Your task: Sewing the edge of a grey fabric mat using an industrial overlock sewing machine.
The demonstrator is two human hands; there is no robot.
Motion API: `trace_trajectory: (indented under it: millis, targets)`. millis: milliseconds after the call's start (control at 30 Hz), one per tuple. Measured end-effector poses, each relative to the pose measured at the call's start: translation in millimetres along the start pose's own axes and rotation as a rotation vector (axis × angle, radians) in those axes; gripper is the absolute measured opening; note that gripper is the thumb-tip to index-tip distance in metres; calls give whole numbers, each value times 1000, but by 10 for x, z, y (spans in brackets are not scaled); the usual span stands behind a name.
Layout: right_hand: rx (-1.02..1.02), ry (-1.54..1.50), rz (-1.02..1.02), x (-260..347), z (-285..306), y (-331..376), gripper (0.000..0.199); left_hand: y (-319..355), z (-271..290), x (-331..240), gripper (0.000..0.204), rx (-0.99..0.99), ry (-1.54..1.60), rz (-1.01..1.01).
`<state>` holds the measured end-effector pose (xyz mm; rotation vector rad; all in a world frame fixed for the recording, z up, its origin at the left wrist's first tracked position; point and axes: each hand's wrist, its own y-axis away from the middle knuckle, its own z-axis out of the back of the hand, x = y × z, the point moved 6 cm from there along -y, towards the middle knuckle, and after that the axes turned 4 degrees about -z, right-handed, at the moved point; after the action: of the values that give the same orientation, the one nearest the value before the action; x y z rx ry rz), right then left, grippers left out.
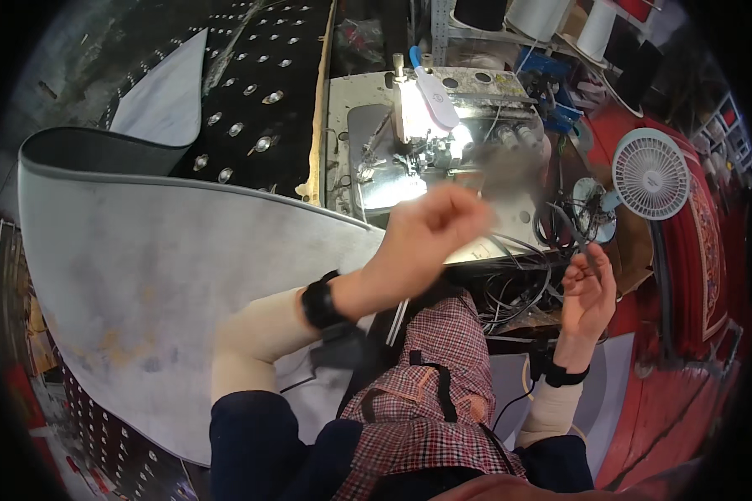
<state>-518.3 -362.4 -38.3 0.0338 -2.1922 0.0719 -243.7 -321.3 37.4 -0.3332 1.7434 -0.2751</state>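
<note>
My left hand (430,238) is raised in front of the sewing machine (443,142), over its near edge. Its fingers are curled together and smeared by motion, so what they hold, if anything, does not show. A dark blur hangs just beyond the fingertips. Further right, my right hand (589,288) is palm up, its thumb and fingers closed on a narrow dark grey strip (578,236). That strip runs up toward loose loops beside the machine. To the left, a large pale grey sheet (184,267) with dark bound edging reaches the machine's near left side.
A small white fan (650,174) stands at the right. Thread cones (539,18) line the back right. A black table (267,108) with metal studs lies behind the sheet. Tangled dark cords (518,288) hang below the machine's edge. A white lamp (436,96) lights the needle area.
</note>
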Motion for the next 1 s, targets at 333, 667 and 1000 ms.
trace_trajectory:
  millis: [333,667,1000]
  targets:
    - [460,570,-173,-436,-1079,424,28,59,-18,791,15,-351,763,330]
    - [273,1024,337,-327,-1276,171,16,-45,311,775,16,-121,624,362]
    - [198,764,182,-647,-1488,-53,13,-118,434,805,14,-175,706,301]
